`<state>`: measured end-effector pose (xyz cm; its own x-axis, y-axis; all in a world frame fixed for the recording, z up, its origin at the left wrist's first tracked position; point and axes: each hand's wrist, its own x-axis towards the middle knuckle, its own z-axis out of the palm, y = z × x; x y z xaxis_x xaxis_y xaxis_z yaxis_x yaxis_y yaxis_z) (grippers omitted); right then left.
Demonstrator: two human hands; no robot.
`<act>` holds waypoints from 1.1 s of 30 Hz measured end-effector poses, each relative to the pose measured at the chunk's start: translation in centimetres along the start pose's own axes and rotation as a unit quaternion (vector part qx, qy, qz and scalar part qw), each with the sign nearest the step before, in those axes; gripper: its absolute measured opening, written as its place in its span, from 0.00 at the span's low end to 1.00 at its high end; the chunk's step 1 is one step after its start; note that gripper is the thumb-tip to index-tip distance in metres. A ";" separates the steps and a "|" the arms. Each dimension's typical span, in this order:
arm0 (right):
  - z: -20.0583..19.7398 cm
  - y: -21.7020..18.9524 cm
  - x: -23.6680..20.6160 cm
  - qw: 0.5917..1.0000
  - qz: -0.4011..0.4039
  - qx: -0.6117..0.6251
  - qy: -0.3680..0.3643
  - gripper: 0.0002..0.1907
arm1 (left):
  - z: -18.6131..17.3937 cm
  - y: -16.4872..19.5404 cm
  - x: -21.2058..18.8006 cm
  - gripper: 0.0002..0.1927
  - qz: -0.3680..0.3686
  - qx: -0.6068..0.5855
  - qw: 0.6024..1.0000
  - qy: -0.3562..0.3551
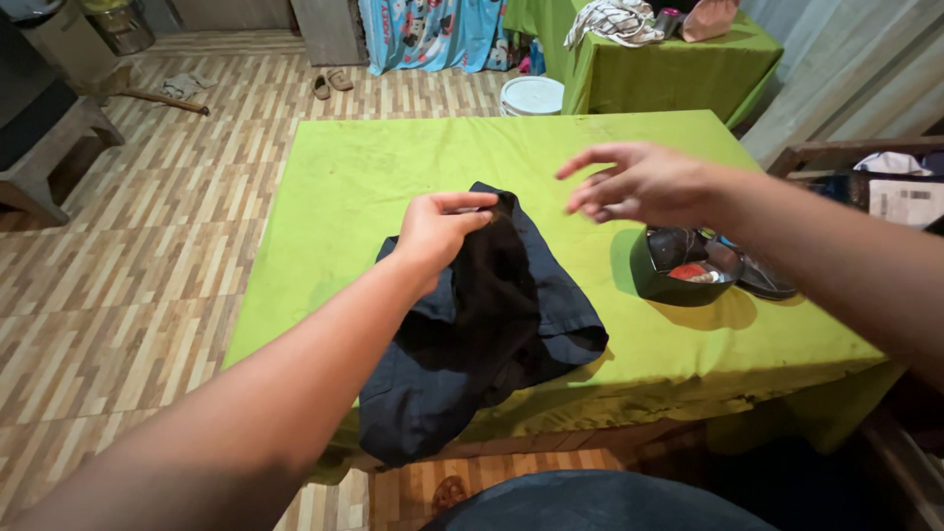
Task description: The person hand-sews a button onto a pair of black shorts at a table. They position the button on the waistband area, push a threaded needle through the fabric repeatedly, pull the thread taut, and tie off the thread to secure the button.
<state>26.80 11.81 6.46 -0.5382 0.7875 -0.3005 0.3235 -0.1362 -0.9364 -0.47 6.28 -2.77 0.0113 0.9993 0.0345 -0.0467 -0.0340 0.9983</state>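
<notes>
L hand [438, 228] pinches a fold of dark cloth [487, 324] w/ fingers pressed together, lifting it off the green tabletop [364, 177]; cloth's lower end hangs over the near edge. R hand [639, 184] hovers just beside, fingers spread, holding nothing. Dark bowl [681, 265] w/ red item sits near R wrist; white bucket [532, 95] on floor beyond.

A dark navy garment [472, 344] lies crumpled on the near half of the worktop, its lower end drooping over the front edge toward six o'clock. Its top edge, at twelve o'clock, is lifted into a peak and pinched between fingers. The cloth is bunched into loose folds, a hemmed edge jutting toward three o'clock.
</notes>
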 end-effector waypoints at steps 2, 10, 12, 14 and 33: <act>2.5 -0.5 0.0 0.999 -0.018 -0.036 -0.008 0.20 | 0.1 0.1 0.1 0.17 0.002 0.038 0.999 0.012; 6.5 -0.9 1.2 0.979 -0.055 -0.191 0.043 0.08 | 0.5 1.1 -0.4 0.17 0.004 0.052 0.998 0.023; 6.7 -0.8 1.2 0.972 -0.066 -0.221 0.053 0.07 | 0.6 1.3 -0.5 0.17 -0.006 0.025 0.999 0.021; 6.9 -0.8 1.3 0.968 -0.070 -0.232 0.058 0.07 | 0.7 1.3 -0.6 0.16 0.008 0.033 0.999 0.025; 7.8 -2.2 0.2 0.948 -0.079 -0.292 0.102 0.06 | 1.8 3.5 -2.1 0.15 0.027 0.141 0.985 0.091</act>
<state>19.83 7.58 7.06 -0.4736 0.8780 -0.0691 0.6595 0.3016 -0.6885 1.13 4.04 0.78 -0.1636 0.9809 0.1055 0.2379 -0.0646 0.9691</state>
